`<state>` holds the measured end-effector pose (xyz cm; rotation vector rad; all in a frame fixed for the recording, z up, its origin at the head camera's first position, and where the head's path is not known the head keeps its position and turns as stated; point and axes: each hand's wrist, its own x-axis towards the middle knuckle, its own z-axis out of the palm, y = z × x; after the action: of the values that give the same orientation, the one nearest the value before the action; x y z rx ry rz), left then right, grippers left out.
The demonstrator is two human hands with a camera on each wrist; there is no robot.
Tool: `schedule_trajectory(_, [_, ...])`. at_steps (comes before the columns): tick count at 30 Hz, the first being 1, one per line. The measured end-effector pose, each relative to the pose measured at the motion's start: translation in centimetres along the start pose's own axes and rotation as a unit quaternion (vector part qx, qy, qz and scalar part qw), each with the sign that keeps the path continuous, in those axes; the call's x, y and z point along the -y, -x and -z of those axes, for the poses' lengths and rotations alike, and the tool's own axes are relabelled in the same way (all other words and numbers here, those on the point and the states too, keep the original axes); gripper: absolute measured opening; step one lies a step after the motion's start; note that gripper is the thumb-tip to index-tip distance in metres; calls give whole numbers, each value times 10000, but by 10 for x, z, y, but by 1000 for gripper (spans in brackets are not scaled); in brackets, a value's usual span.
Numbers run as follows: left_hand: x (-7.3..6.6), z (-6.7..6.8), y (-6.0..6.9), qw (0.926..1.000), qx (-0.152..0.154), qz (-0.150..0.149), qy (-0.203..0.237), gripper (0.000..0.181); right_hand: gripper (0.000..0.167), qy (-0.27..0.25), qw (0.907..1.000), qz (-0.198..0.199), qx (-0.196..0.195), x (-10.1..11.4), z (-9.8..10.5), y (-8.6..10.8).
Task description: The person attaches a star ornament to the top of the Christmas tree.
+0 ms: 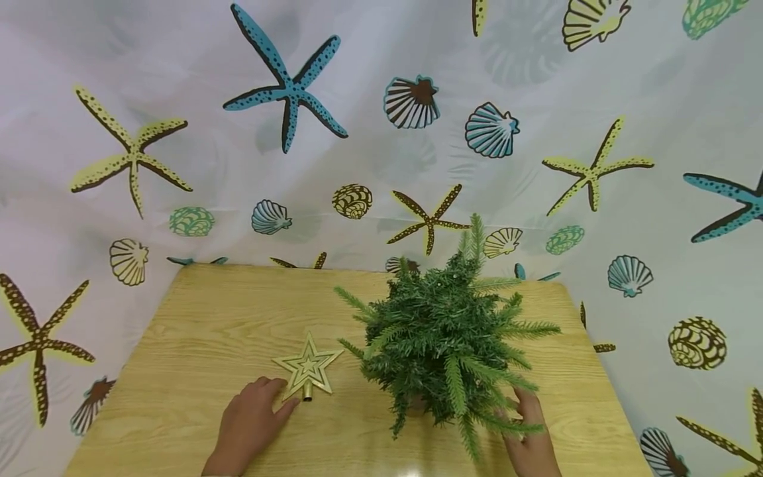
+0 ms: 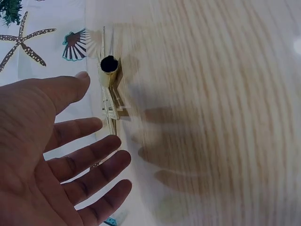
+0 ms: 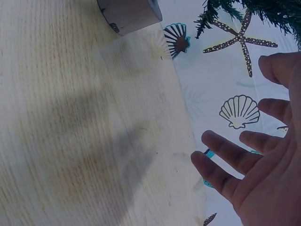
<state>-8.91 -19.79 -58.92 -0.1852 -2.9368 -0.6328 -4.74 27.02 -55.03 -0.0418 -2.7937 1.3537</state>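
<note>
A gold star tree topper [image 1: 308, 366] lies on the wooden table, its short hollow tube pointing toward me. Just left of it is my left hand [image 1: 253, 414], fingers spread and relaxed, holding nothing. The left wrist view shows the topper's tube [image 2: 109, 75] beyond that hand's thumb. A small artificial Christmas tree [image 1: 441, 331] stands right of the star, its green branches fanning out. My right hand [image 1: 527, 427] is at the tree's lower right side, partly behind branch tips. In the right wrist view its fingers [image 3: 230, 155] are apart and grip nothing; the tree's greyish base [image 3: 134, 16] shows there.
The light wooden table [image 1: 226, 318] reaches back to a white cloth [image 1: 369, 152] printed with starfish and shells, which hangs behind it and at both sides. The tree's branches spread widely over the table's right half.
</note>
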Motion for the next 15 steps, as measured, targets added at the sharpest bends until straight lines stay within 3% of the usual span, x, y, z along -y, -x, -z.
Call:
schedule_trajectory(5, [-1,0,-1,9996,125,243,86,48,55,-105,9999,-17,-41,5,4,-1])
schedule_trajectory(9, [-2,1,-2,9983,316,451,177,51,57,-317,9992,194,-138,9,6,-2])
schedule_trajectory(15, [-4,-3,-1,9972,446,558,243,58,60,-490,9979,353,-233,16,7,-3])
